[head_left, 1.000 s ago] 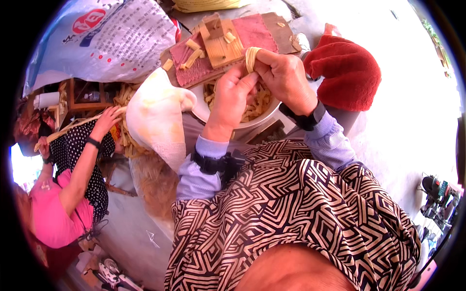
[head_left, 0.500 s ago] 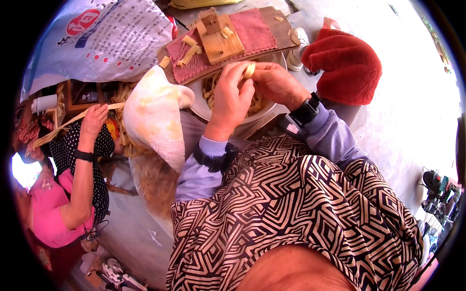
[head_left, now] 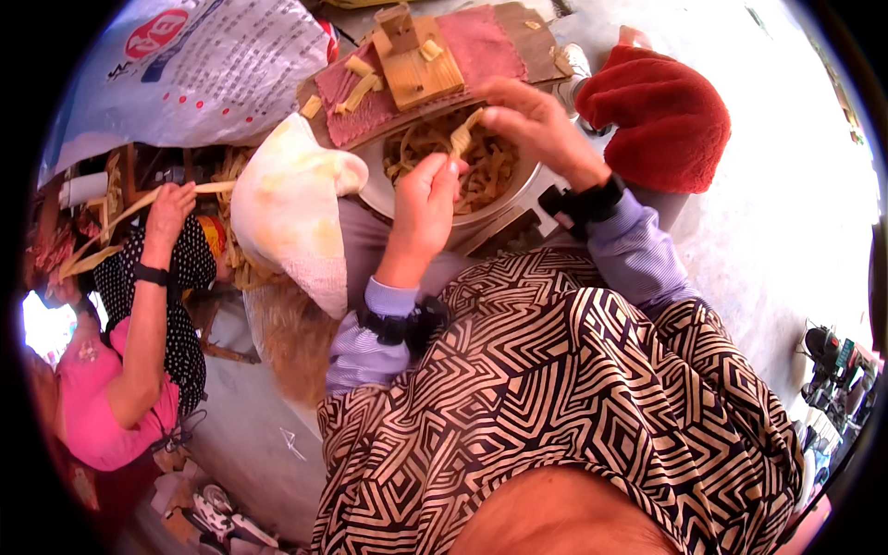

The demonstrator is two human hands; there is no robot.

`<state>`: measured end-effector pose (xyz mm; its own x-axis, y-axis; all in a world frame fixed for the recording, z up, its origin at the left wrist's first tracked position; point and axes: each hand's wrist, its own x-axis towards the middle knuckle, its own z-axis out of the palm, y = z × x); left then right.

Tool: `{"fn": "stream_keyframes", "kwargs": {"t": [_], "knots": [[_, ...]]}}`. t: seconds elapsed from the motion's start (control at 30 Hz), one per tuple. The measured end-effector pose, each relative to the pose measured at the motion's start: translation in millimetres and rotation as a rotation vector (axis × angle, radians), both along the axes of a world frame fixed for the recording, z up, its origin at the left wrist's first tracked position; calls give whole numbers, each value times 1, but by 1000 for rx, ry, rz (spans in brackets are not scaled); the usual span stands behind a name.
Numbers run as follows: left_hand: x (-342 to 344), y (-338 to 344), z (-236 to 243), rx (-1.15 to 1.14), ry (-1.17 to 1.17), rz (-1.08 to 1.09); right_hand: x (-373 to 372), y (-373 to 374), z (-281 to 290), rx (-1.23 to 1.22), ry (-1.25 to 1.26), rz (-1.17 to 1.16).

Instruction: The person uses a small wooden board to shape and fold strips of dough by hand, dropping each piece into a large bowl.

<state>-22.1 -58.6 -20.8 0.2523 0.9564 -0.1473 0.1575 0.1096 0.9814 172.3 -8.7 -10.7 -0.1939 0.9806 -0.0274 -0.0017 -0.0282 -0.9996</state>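
Note:
My left hand pinches the lower end of a twisted, knotted pale-yellow strip between thumb and fingers. At the strip's upper end is my right hand, its thumb and fingertips closing on the tip. Both hands are above a round white basin holding many similar yellow strips. Just beyond the basin lies a wooden board with a pink cloth. On the cloth sit a wooden block with an upright peg and several short yellow pieces.
A white, yellow-stained cloth drapes left of the basin. Farther left, a person in pink holds a long pale strip. A large printed sack lies at the upper left. Red plush fabric covers something at the right.
My hands have come apart a little and the left has lowered, stretching the knotted strip into view between them. The basin's contents show more. The other person's raised hand has shifted slightly left.

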Motion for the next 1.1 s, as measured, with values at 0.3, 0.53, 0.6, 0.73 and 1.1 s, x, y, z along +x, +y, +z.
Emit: {"fn": "stream_keyframes", "kwargs": {"t": [0.3, 0.53, 0.6, 0.73, 1.1], "knots": [[4, 30, 42, 630, 640, -84, 6, 36, 28, -32, -256, 421], [-25, 70, 48, 208, 207, -210, 3, 46, 50, -86, -75, 375], [-34, 85, 42, 122, 192, -174, -5, 51, 49, -102, -46, 291], [-32, 117, 16, -8, 133, -25, -17, 68, 15, -90, -135, 105], [-26, 135, -14, 366, 717, 198, -31, 77, -6, 429, -977, -82]]}}
